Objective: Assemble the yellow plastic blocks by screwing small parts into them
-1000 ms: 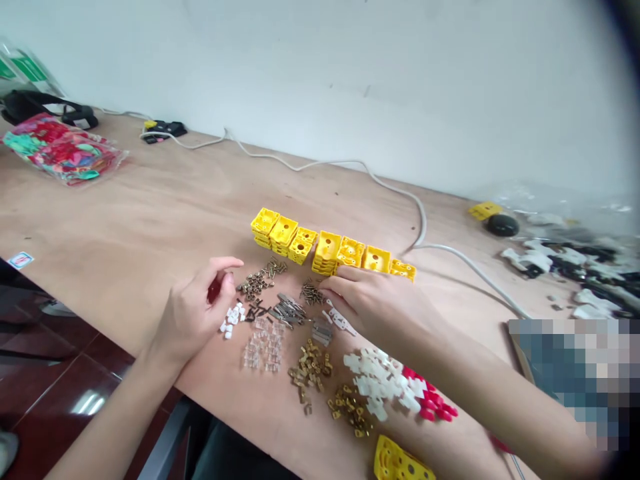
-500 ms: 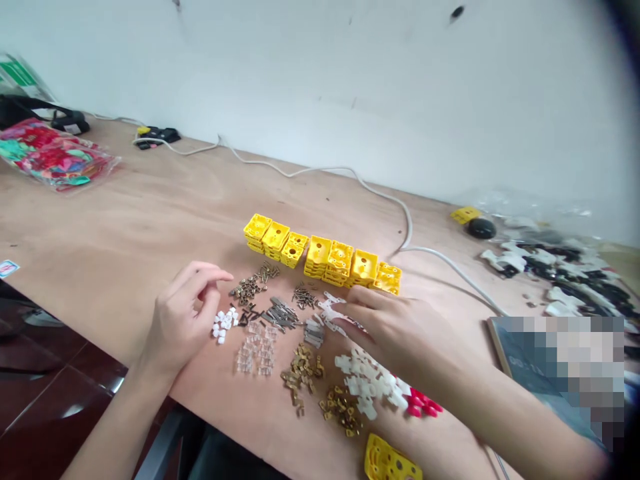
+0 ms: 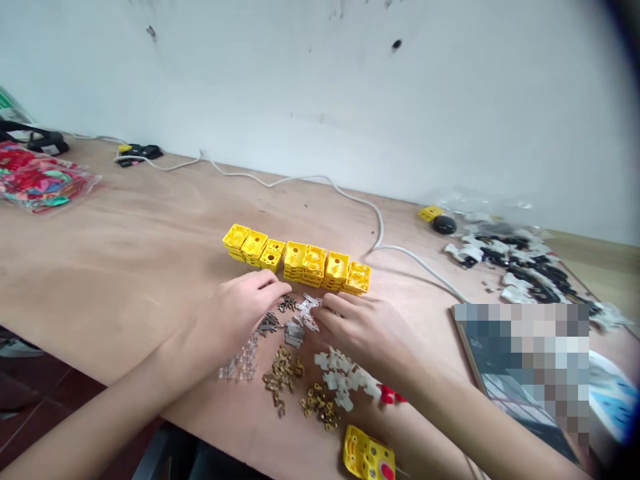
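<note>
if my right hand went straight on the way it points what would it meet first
Likely the flat white plastic pieces with small holes, just ahead of your right hand; whether it touches them is unclear.

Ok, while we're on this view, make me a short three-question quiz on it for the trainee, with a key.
1. True or false: the right hand is nearer the flat white plates than the clear pieces.
2. Which of these is closest to the wall? A) the brass parts B) the row of yellow blocks C) the red parts
3. What colour is the round part on the yellow piece at the bottom of the view?

Key: 1 true; 2 B; 3 red.
</note>
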`<state>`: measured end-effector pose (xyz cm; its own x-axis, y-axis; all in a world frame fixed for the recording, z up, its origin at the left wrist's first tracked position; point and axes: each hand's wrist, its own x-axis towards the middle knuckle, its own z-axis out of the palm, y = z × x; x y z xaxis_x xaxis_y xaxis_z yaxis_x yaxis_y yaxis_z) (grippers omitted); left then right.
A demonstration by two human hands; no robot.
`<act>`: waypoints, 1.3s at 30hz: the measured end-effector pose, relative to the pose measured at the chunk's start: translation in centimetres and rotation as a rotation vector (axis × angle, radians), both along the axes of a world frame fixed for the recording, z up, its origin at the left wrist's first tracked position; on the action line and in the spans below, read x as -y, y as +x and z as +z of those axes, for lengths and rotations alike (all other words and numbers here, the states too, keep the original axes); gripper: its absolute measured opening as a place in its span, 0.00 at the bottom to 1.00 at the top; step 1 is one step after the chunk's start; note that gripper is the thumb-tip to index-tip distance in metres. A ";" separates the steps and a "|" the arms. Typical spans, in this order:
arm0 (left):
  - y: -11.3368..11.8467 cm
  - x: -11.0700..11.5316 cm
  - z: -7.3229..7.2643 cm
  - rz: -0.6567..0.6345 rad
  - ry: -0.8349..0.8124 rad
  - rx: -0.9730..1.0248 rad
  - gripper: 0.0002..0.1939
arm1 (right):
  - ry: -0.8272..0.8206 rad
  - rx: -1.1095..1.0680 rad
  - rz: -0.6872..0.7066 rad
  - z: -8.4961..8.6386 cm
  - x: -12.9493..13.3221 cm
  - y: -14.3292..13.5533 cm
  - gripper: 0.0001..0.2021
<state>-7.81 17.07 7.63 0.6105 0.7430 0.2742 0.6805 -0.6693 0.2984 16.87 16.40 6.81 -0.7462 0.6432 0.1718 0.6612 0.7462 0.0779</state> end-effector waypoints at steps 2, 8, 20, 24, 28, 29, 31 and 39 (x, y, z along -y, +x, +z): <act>0.8 -1.2 -0.6 0.004 -0.025 -0.120 0.16 | -0.047 -0.059 -0.042 0.4 0.6 0.1 0.07; 1.5 -1.9 -1.5 -0.005 -0.005 -0.200 0.16 | -0.408 -0.531 -0.227 1.9 3.0 0.8 0.07; 2.7 -1.0 -0.7 -0.037 0.099 -0.165 0.07 | -0.517 -0.750 -0.364 2.1 6.9 3.3 0.08; 3.7 2.8 0.5 -0.068 -0.047 0.155 0.05 | -0.518 -0.857 -0.402 2.2 9.9 3.9 0.09; 5.7 7.0 0.7 -0.088 -0.158 0.427 0.10 | -0.635 -1.011 -0.443 1.2 12.3 3.7 0.10; 6.1 7.6 0.5 -0.082 -0.178 0.456 0.10 | -0.671 -1.027 -0.451 0.7 12.6 3.6 0.11; 6.8 8.3 0.0 -0.065 -0.211 0.490 0.11 | -0.737 -1.059 -0.471 -0.2 12.9 3.5 0.13; 7.9 8.6 -1.0 -0.008 -0.382 0.673 0.07 | -0.895 -1.151 -0.500 -1.7 13.0 3.7 0.16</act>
